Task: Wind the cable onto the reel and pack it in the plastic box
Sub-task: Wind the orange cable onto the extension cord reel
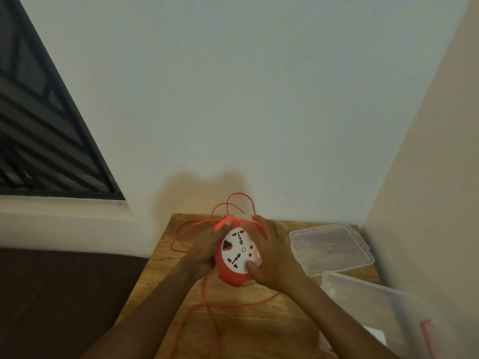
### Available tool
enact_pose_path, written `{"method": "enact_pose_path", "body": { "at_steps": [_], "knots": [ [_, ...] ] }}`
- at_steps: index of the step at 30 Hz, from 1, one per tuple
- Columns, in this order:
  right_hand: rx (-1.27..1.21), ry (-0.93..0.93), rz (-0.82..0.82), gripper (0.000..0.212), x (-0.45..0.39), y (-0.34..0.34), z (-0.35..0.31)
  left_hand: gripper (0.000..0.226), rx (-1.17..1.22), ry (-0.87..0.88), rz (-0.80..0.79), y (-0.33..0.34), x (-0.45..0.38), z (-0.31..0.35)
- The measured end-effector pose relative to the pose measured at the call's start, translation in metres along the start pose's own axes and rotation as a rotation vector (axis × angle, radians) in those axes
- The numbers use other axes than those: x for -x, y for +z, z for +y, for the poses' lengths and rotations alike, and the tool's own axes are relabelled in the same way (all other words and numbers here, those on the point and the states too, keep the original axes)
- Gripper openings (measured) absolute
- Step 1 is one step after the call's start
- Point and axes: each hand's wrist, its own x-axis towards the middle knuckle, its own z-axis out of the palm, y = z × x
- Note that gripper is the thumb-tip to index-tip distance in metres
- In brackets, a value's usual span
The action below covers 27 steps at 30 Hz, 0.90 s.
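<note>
An orange-red cable reel (237, 255) with a white socket face is held up over the wooden table (259, 322), tilted toward me. My left hand (204, 251) grips its left side, fingers near the top where the orange cable (207, 301) meets the reel. My right hand (272, 257) clasps the right side, thumb on the white face. Loose cable loops lie behind the reel and trail across the table toward me. The clear plastic box (383, 309) sits open at the right front, partly cut off by the frame.
A clear plastic lid (331, 248) lies flat at the table's back right, beside the wall corner. White walls close the back and right. A dark surface (57, 294) lies left of the table, below a window with dark bars (39, 138).
</note>
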Motion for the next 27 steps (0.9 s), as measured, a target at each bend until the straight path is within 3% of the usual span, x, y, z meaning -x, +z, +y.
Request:
{"method": "enact_pose_path", "body": {
  "at_steps": [4, 7, 11, 16, 20, 23, 27],
  "knots": [
    [0.012, 0.123, 0.076, 0.064, 0.009, 0.022, -0.006, 0.065, 0.295, 0.045, 0.154, 0.003, -0.005, -0.003],
    [-0.146, 0.2, 0.084, 0.076, 0.004, 0.03, -0.011, 0.061, 0.414, -0.006, 0.121, 0.001, -0.006, -0.007],
    [-0.274, 0.268, 0.14, 0.084, -0.01, 0.032, -0.014, 0.055, 0.38, -0.041, 0.056, -0.01, -0.008, -0.005],
    [-0.129, 0.235, 0.126, 0.074, -0.015, 0.042, -0.022, 0.052, 0.134, -0.001, 0.053, -0.035, -0.015, 0.017],
    [0.126, 0.043, 0.083, 0.065, -0.025, 0.036, -0.03, 0.057, 0.057, 0.04, 0.089, -0.04, -0.018, 0.029],
    [0.369, -0.184, -0.085, 0.067, -0.034, 0.027, -0.033, 0.057, 0.025, 0.042, 0.07, -0.045, -0.017, 0.038],
    [0.526, -0.319, -0.218, 0.065, -0.049, 0.004, -0.037, 0.042, -0.005, 0.029, 0.029, -0.052, -0.016, 0.043]
  ]
}}
